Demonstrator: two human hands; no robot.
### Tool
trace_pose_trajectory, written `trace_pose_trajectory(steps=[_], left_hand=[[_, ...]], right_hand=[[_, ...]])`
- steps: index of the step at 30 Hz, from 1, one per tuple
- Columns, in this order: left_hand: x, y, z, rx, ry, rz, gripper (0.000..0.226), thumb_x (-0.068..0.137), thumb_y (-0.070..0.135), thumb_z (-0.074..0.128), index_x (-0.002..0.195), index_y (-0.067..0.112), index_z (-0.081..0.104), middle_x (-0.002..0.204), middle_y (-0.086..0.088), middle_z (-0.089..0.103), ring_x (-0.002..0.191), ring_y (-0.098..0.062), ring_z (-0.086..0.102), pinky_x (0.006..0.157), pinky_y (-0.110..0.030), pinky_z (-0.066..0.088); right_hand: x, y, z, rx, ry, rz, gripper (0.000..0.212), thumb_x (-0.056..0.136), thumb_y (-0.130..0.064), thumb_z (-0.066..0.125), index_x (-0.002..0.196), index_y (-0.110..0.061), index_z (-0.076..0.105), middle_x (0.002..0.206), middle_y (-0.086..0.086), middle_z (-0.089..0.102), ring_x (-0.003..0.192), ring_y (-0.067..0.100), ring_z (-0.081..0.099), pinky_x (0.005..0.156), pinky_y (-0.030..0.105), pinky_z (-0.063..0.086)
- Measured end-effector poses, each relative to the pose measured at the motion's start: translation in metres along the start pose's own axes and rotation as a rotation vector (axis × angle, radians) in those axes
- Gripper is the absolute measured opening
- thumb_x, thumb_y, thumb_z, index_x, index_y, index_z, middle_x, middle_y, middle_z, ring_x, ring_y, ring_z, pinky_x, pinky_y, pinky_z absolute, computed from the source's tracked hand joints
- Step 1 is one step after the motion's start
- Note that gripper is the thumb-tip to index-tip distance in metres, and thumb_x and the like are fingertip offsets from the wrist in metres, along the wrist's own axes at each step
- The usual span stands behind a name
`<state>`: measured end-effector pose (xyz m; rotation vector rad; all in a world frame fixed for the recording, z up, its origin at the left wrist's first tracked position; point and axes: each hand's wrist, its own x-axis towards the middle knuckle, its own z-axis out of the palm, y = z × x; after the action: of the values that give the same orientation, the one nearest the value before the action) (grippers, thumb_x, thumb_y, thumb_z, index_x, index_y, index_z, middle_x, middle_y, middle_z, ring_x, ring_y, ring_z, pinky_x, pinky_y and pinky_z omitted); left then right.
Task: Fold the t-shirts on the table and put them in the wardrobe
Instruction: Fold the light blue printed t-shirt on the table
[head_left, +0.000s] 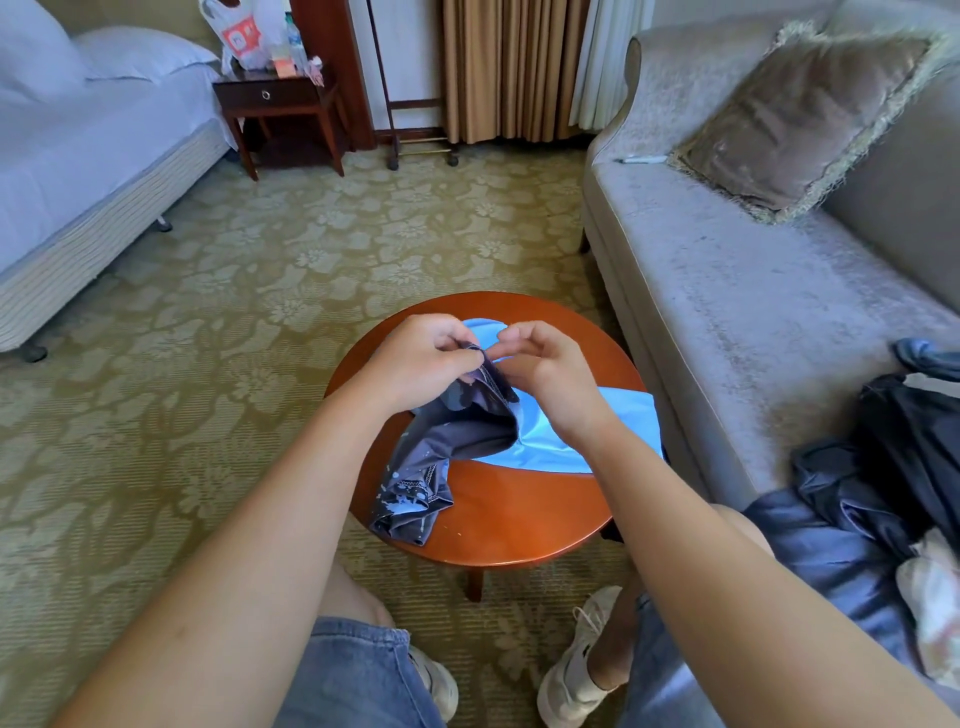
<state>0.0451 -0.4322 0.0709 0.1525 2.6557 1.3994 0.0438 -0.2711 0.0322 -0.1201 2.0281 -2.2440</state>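
Both hands meet over the round wooden bench (519, 512), knuckles up and nearly touching each other.

The left hand (421, 361) has its fingers curled in, and the thumb and fingertips pinch the stitched hem of a dark grey t-shirt (457, 434) with a pale splatter print. The hem rises to this pinch. The rest of the shirt hangs down from it, bunches beneath the left wrist, and trails toward the person along the bench, its lower end lying crumpled near the bench's near-left edge.

The right hand (548, 376) sits just beside the left. Its fingers are bent into a loose hook and its thumb points at the same stitched hem. The thumb tip lies against or right next to the dark cloth, but whether this hand actually grips the hem cannot be told, since the curled fingers hide the contact.

Under both hands, and spreading out past the right wrist, a light blue t-shirt (571, 441) lies flat on the bench. Part of it shows beyond the fingertips, and the dark shirt partly covers it.

Out past the right forearm, a heap of dark clothes (857, 499) rests on a grey sofa (727, 291).
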Motion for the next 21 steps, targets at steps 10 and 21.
trace_pose_trajectory(steps=[10,21], left_hand=[[-0.007,0.022,-0.024,-0.608,0.231,-0.022,0.006,0.094,0.015,0.062,0.088,0.014,0.063,0.087,-0.004,0.07,0.081,-0.015,0.071,0.078,-0.027,0.057],[-0.014,0.051,-0.046,-0.872,0.283,0.02,0.006,0.094,0.013,0.061,0.088,0.012,0.061,0.091,-0.006,0.072,0.095,-0.023,0.072,0.087,-0.034,0.057]], right_hand=[[-0.007,0.016,0.01,-0.395,-0.087,0.124,0.01,0.087,-0.002,0.063,0.095,-0.003,0.068,0.088,0.015,0.066,0.064,0.007,0.055,0.053,0.011,0.039],[-0.017,0.009,0.058,-0.234,-0.075,0.034,0.028,0.079,-0.034,0.079,0.093,-0.032,0.054,0.091,-0.02,0.059,0.074,-0.009,0.059,0.065,0.01,0.044]])
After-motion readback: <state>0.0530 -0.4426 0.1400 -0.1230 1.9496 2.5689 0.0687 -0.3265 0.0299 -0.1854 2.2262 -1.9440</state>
